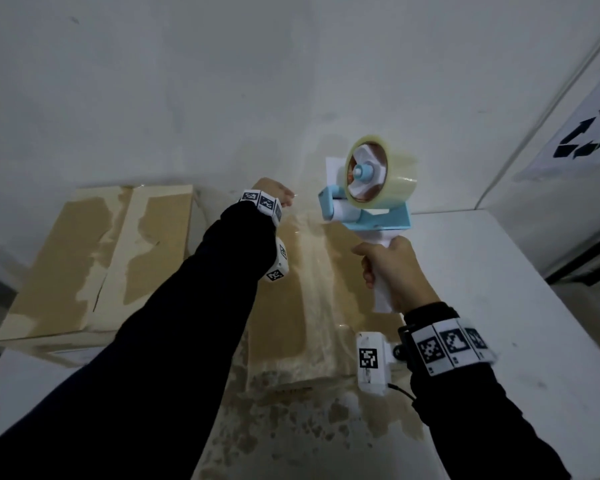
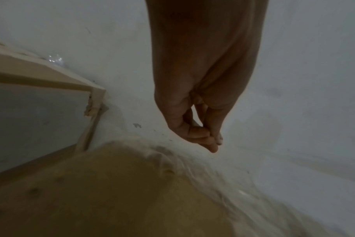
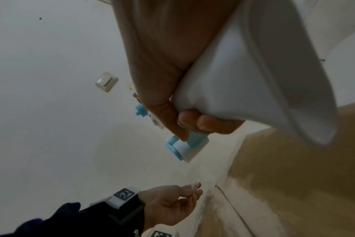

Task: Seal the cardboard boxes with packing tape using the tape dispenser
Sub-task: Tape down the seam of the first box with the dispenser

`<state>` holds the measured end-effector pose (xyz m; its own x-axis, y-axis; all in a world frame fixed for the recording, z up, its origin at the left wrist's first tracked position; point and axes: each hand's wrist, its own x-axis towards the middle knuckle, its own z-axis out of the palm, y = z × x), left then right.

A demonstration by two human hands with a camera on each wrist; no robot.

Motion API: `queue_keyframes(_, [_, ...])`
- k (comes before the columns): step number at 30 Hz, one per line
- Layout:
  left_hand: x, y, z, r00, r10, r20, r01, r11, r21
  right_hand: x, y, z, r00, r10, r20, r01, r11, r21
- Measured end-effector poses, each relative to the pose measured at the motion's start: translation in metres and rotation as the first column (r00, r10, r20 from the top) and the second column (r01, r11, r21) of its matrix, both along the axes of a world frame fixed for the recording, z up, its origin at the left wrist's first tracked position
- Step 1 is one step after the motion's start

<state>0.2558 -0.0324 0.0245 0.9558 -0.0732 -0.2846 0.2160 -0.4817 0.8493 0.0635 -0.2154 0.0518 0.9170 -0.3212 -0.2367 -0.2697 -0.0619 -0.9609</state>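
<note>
The tape dispenser (image 1: 368,206) is in my right hand (image 1: 392,271), lifted above the far end of the box in front of me. My right grip is closed around its white handle (image 1: 383,296), fingers and thumb wrapped fully. The blue frame and the roll of clear tape (image 1: 381,171) stand above my fist, with the roller end turned to the left, toward my other hand.

My left hand (image 3: 172,203) is reached out over the far edge of the same box. Its grip is pressed together at the fingertips (image 2: 211,142): thumb and fingers meet and pinch the end of a clear tape strip (image 3: 192,186), which is thin and hard to see. In the right wrist view the strip seems to run from the dispenser down to these fingers.

The cardboard box (image 1: 309,306) under both hands lies on the white bench (image 1: 499,306), and shiny tape already runs along its middle seam. A second cardboard box (image 1: 94,258) stands just beside it on the left, with torn pale patches on its flaps. Behind everything is a white wall (image 1: 187,81), which carries a light switch (image 3: 106,81).
</note>
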Motion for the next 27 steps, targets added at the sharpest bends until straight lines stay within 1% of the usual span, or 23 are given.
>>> queue_keyframes(2, [0.003, -0.002, -0.003, 0.997, -0.063, 0.046, 0.059, 0.995, 0.082, 0.004, 0.001, -0.001, 1.0, 0.004, -0.002, -0.004, 1.0, -0.021])
queue_keyframes(3, [0.006, -0.003, -0.005, 0.995, -0.078, 0.058, 0.072, 0.993, 0.098, 0.005, 0.001, -0.001, 1.0, 0.003, -0.003, -0.003, 1.0, -0.03])
queue_keyframes(5, [0.01, -0.005, -0.006, 0.994, -0.088, 0.064, 0.081, 0.991, 0.111, 0.007, 0.002, -0.002, 1.0, -0.01, -0.002, 0.01, 0.999, -0.045])
queue_keyframes(8, [0.014, -0.003, -0.009, 0.994, -0.104, 0.031, 0.1, 0.988, 0.116, 0.008, 0.002, -0.002, 1.0, -0.031, -0.005, 0.03, 0.997, -0.077])
queue_keyframes(10, [0.016, -0.005, -0.014, 0.997, -0.079, 0.018, 0.076, 0.989, 0.13, 0.006, 0.002, -0.002, 0.999, -0.04, -0.008, 0.04, 0.996, -0.084])
queue_keyframes(13, [0.013, -0.011, -0.012, 0.999, -0.004, 0.047, -0.001, 0.993, 0.121, 0.001, 0.003, -0.003, 0.999, -0.039, -0.003, 0.039, 0.994, -0.106])
queue_keyframes(16, [0.007, -0.015, -0.008, 0.999, 0.046, 0.018, -0.048, 0.994, 0.103, -0.007, 0.005, -0.004, 1.0, -0.027, 0.0, 0.026, 0.987, -0.157])
queue_keyframes(20, [0.004, -0.014, -0.009, 0.997, 0.077, 0.013, -0.078, 0.995, 0.067, -0.014, 0.008, -0.006, 1.0, -0.028, -0.013, 0.025, 0.987, -0.156])
queue_keyframes(24, [0.004, -0.013, -0.009, 0.993, 0.057, 0.105, -0.072, 0.987, 0.142, -0.019, 0.012, -0.006, 1.0, -0.015, -0.016, 0.012, 0.982, -0.188])
queue_keyframes(27, [0.005, -0.013, -0.005, 0.99, -0.02, 0.139, -0.011, 0.976, 0.216, -0.023, 0.014, -0.006, 1.0, -0.011, -0.006, 0.01, 0.982, -0.187])
